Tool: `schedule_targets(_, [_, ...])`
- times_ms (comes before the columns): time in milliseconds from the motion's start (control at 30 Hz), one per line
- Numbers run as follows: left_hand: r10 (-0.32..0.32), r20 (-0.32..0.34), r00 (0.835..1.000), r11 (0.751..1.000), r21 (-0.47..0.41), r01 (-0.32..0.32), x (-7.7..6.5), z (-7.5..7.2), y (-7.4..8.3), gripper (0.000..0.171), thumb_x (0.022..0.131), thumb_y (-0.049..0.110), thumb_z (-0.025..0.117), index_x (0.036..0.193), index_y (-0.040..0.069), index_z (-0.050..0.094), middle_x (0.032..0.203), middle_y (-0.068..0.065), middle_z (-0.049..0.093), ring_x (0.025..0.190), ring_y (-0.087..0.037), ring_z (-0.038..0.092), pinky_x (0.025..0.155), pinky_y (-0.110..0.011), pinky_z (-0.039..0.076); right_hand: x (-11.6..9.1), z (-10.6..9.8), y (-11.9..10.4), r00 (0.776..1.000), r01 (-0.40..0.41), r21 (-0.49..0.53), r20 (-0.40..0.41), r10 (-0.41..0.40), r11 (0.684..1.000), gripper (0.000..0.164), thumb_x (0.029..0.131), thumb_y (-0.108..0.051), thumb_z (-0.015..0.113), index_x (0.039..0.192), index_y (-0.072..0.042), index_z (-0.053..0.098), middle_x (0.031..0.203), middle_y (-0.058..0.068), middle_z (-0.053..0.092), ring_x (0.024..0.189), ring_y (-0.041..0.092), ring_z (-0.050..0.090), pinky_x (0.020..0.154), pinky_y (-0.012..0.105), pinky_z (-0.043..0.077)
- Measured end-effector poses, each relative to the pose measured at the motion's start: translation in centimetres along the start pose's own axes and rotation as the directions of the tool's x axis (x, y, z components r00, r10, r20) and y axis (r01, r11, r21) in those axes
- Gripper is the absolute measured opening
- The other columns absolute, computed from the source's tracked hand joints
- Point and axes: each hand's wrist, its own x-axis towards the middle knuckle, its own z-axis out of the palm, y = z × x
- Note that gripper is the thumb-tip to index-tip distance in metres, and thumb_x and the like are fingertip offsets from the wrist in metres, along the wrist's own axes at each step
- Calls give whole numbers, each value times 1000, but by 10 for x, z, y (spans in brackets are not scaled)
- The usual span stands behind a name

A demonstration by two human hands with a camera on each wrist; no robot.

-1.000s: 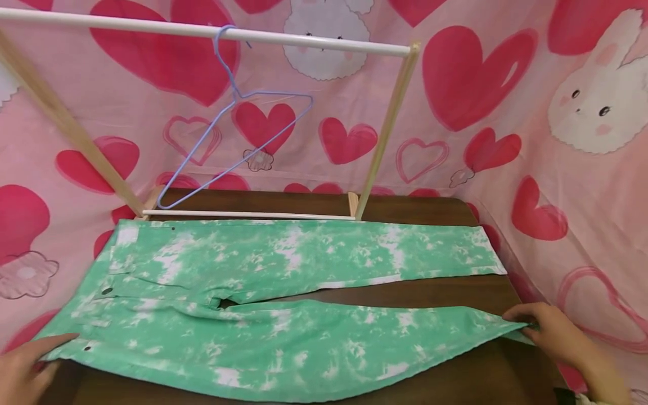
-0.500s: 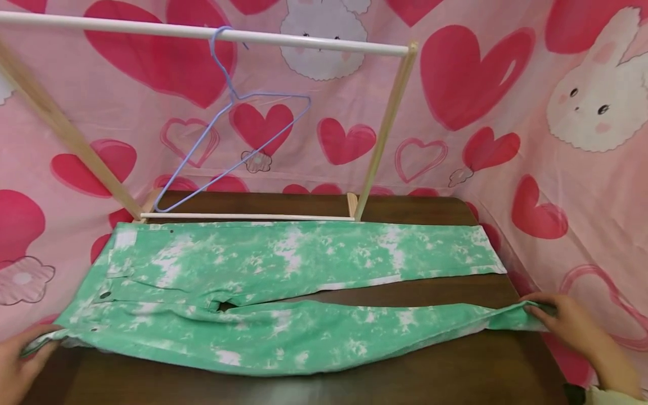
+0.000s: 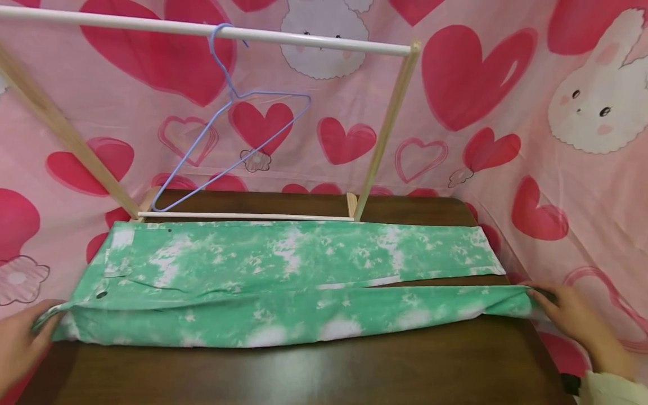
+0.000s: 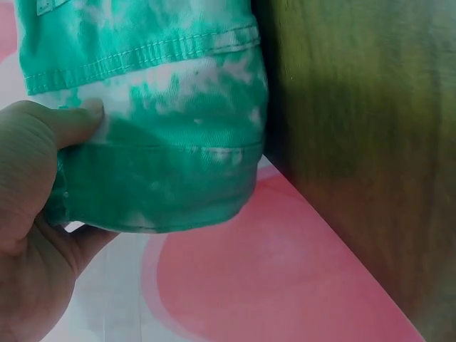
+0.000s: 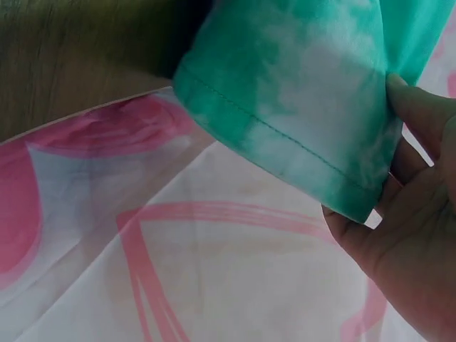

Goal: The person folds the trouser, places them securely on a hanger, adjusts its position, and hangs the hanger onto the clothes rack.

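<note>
Green and white tie-dye trousers [image 3: 212,259] lie across the table, waist to the left and hems to the right. The far leg lies flat; the near leg is lifted along its outer edge and folds toward the far one. My left hand [image 3: 25,340] pinches the waistband, thumb on top, as the left wrist view shows with the waistband [image 4: 157,178] hanging past the table edge. My right hand [image 3: 574,318] pinches the corner of the near leg's hem. In the right wrist view that hem [image 5: 285,142] hangs from between thumb and fingers.
A rack with a white top rail [image 3: 324,39] and wooden posts [image 3: 387,129] stands at the back of the brown table [image 3: 304,374]. A blue hanger [image 3: 202,135] hangs from the rail. Pink heart-printed cloth [image 3: 536,169] surrounds the table.
Both hands have moved away from me, carrying the near leg's outer edge upward and over. The gap at the crotch is now covered, and more table shows in front.
</note>
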Motion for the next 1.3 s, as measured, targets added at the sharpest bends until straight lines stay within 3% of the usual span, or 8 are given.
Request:
schedule_targets(133, [-5, 32, 999, 995, 101, 2, 11, 1, 2, 16, 80, -19, 61, 89, -6, 64, 64, -22, 64, 57, 8, 26, 46, -29, 23, 6, 3, 1, 995, -80, -49, 61, 83, 996, 16, 88, -3, 76, 102, 4, 74, 89, 9, 74, 74, -13, 48, 62, 11, 44])
schedule_targets(167, [-4, 36, 999, 993, 118, 0, 14, 1, 1, 23, 80, -19, 61, 89, 1, 68, 66, -30, 61, 58, 8, 26, 46, -28, 24, 7, 4, 1, 991, -105, -61, 80, 110, 993, 18, 89, -6, 76, 104, 5, 74, 90, 15, 73, 72, -12, 47, 60, 15, 45])
schedule_targets(333, [-23, 50, 998, 993, 114, 17, 31, 3, -4, 34, 70, -27, 67, 91, 0, 71, 77, -34, 64, 76, 30, 26, 51, -22, 31, 12, 12, 4, 974, -179, -80, 122, 188, 981, 25, 92, -13, 75, 109, 5, 73, 85, 11, 70, 66, -2, 44, 53, 24, 43])
schedule_targets(733, [-101, 182, 978, 982, 174, 69, 54, 7, -6, 32, 72, -23, 70, 101, -9, 67, 67, -26, 61, 51, -10, 34, 48, -25, 24, 34, 24, 21, 997, -26, -74, -73, 21, 997, 19, 80, 11, 75, 98, 9, 74, 87, 25, 72, 70, -10, 46, 62, 6, 38])
schedule_targets(900, [-122, 167, 978, 984, 148, 98, 70, 7, -9, 31, 70, -23, 72, 98, -10, 68, 84, -38, 64, 62, 7, 42, 51, -19, 29, 50, 25, 23, 992, 8, -117, -128, -23, 993, 19, 78, 14, 72, 96, 10, 72, 82, 25, 70, 65, 17, 57, 61, 19, 42])
schedule_targets(1000, [-154, 203, 967, 982, 141, 127, 76, 10, -10, 31, 72, -22, 73, 101, -13, 66, 94, -41, 64, 68, -7, 57, 62, -33, 46, 58, 25, 22, 994, 7, -131, -106, -21, 991, 20, 79, 13, 71, 99, 10, 71, 84, 25, 70, 65, 27, 56, 60, 29, 45])
schedule_targets(1133, [-135, 243, 961, 985, 140, 103, 83, 18, -13, 30, 71, -19, 76, 99, -14, 66, 96, -40, 64, 84, -56, 58, 66, -37, 44, 66, 23, 21, 998, 0, -140, -55, -8, 990, 21, 81, 11, 72, 101, 11, 70, 84, 23, 69, 65, 20, 52, 58, 33, 48])
schedule_targets(1300, [-98, 255, 962, 989, 134, 65, 87, 27, -20, 27, 69, -16, 80, 93, -9, 71, 90, -35, 68, 81, -53, 60, 60, -19, 30, 74, 23, 19, 998, -28, -126, 50, 34, 992, 22, 83, 8, 73, 104, 12, 69, 78, 13, 67, 62, 17, 51, 52, 28, 45])
